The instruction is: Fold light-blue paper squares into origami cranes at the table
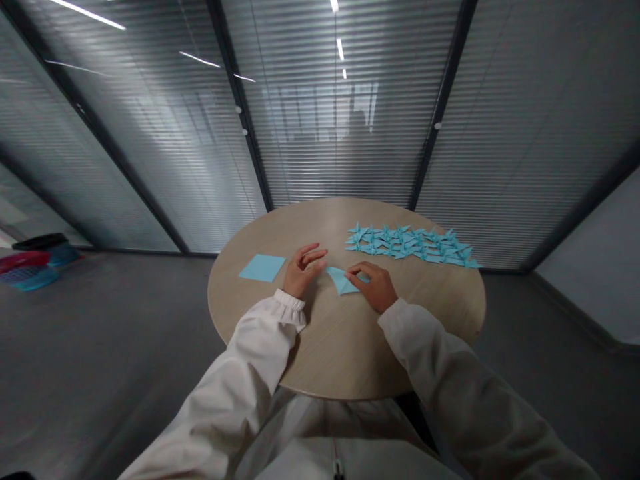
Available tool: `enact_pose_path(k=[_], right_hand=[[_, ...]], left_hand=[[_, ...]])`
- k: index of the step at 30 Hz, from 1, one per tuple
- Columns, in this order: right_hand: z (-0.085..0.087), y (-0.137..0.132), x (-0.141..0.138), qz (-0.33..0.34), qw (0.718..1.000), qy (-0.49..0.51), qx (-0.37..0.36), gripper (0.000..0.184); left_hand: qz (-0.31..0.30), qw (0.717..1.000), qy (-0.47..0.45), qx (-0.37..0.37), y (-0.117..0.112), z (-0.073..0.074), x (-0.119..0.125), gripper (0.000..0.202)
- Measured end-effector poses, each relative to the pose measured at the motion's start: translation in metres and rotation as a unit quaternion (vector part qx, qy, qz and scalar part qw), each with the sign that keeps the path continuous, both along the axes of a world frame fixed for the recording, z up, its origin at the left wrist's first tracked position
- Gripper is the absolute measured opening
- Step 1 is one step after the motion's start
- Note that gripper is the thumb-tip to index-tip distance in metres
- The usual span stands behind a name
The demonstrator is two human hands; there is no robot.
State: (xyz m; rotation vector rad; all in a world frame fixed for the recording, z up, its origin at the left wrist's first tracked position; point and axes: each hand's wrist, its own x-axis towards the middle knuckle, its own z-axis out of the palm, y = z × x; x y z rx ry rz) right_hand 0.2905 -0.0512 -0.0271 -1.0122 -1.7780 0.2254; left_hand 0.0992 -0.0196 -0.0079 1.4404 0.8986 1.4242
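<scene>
A partly folded piece of light blue paper [340,281] lies at the middle of the round wooden table [345,353]. My right hand [375,287] pinches its right side between thumb and fingers, and the fingers cover part of it. Just left of the paper is my left hand [303,270], its fingers apart and nothing in them. Flat sheets of the same blue paper [263,267] rest to the left of that hand. Several folded paper cranes [410,242] stand in close rows at the back right of the table.
Behind the table rises a glass partition with blinds [345,153], close to the far table edge. On the grey floor [125,333] at the far left are a red and blue basket [30,270] and a dark-rimmed bin [47,247].
</scene>
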Motion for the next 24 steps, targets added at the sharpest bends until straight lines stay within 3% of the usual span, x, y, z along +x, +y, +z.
enact_pose_path(k=[3, 6, 24], right_hand=[[0.0007, -0.0013, -0.0011, 0.006, 1.000, -0.008, 0.006, 0.013], [0.0004, -0.0019, -0.0023, 0.006, 1.000, -0.017, 0.009, 0.013], [0.0012, 0.0011, -0.0006, -0.034, 0.999, -0.028, 0.007, 0.010]], left_hand=[[-0.042, 0.996, 0.082, 0.009, -0.0041, -0.0010, 0.0057, 0.035], [-0.044, 0.992, 0.117, 0.020, -0.0051, -0.0033, 0.0081, 0.024], [0.050, 0.998, 0.041, 0.011, 0.0040, -0.0052, 0.0027, 0.028]])
